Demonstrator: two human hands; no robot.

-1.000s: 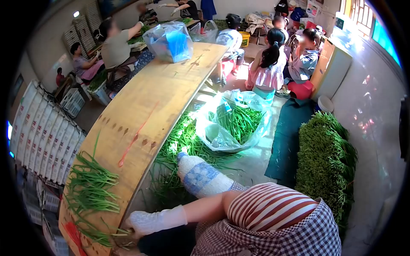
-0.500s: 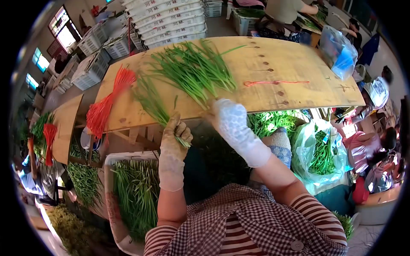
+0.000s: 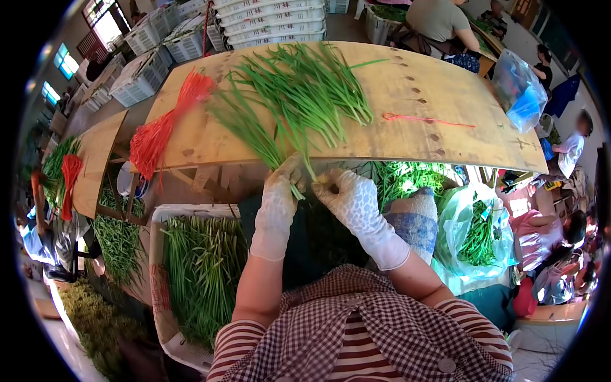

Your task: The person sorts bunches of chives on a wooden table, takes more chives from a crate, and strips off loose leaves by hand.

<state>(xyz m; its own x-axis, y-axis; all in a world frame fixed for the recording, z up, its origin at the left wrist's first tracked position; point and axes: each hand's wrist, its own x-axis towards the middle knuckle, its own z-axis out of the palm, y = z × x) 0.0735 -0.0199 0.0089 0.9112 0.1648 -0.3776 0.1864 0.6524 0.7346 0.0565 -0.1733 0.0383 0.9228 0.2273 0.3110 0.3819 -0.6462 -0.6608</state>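
My left hand, in a pale soiled glove, is closed round a small bunch of green stalks at the table's near edge. Their cut ends stick out below my fingers, and their leafy tops are blurred. Just to the right, my right hand, in a patterned white glove, pinches the lower end of a stalk. Beyond both hands a loose pile of green stalks lies on the wooden table. A bundle of red ties hangs over the table edge at the left.
A white crate of stalks stands at lower left. Right of my hands are a checked sleeve-like cloth and a plastic bag of greens. One red tie lies on the table. White trays are stacked behind; people sit around the room.
The view has swung from the right side of the room to the table. Since half a second ago my hands have come closer together, and my right hand has drawn a stalk from the pile.
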